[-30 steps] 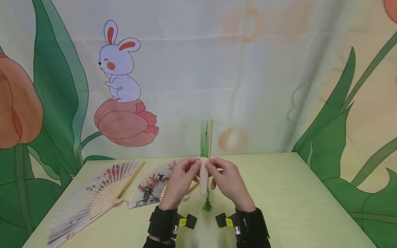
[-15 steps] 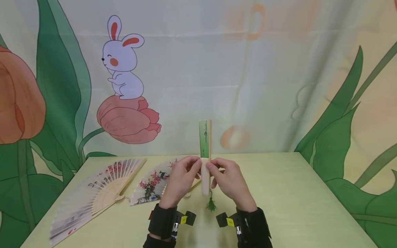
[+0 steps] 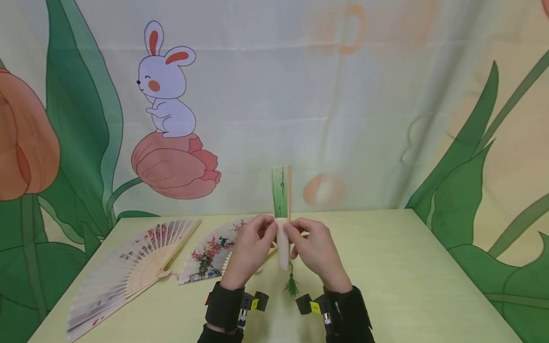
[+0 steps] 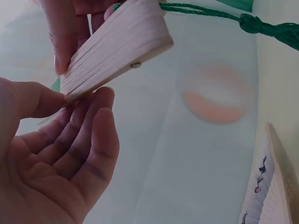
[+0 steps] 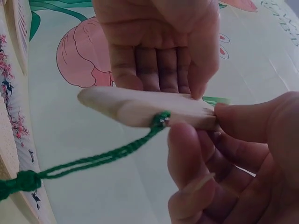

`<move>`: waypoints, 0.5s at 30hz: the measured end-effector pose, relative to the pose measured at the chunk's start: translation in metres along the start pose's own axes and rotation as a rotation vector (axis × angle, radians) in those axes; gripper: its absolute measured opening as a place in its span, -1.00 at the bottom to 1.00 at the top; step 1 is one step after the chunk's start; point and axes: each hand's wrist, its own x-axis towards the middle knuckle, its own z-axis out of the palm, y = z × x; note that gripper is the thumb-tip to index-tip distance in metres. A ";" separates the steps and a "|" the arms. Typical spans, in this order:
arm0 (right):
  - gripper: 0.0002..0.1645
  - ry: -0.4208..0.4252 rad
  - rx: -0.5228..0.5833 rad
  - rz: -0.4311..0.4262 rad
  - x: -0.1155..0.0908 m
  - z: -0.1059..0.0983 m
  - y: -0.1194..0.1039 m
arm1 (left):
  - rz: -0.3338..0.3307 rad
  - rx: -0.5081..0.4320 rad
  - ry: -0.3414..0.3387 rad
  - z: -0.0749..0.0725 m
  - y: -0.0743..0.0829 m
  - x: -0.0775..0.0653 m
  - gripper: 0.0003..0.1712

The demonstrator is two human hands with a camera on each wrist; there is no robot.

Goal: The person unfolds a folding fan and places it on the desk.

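Observation:
A nearly folded hand fan (image 3: 281, 195) with a green leaf and pale wooden ribs stands upright between both hands. My left hand (image 3: 252, 245) pinches its left side between thumb and fingers, just below the green leaf. On the opposite side, my right hand (image 3: 315, 243) pinches the ribs at the same height. The left wrist view shows the stacked ribs (image 4: 117, 46) and a metal rivet near their end. A green tassel (image 3: 291, 286) hangs from the fan's lower end, its looped cord (image 5: 103, 156) knotted at the rivet in the right wrist view.
A spread fan (image 3: 137, 276) lies on the left of the pale yellow table (image 3: 407, 276). A second spread fan (image 3: 210, 255) with pink blossoms lies nearer the middle, partly behind the left hand. Behind the table hangs a printed cloth (image 3: 266, 95) with a rabbit and tulips.
The green leaf has spread slightly at the top, its left edge moving left. Both hands keep their pinch on the fan. The head view has shifted a little.

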 end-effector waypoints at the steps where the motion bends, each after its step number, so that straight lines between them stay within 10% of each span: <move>1: -0.83 0.005 -0.005 0.001 0.000 0.000 0.000 | 0.001 0.010 0.006 0.000 0.000 0.000 -0.82; 15: -0.84 0.071 -0.075 0.001 0.001 -0.003 -0.001 | -0.015 0.006 0.032 0.002 0.000 0.000 -0.91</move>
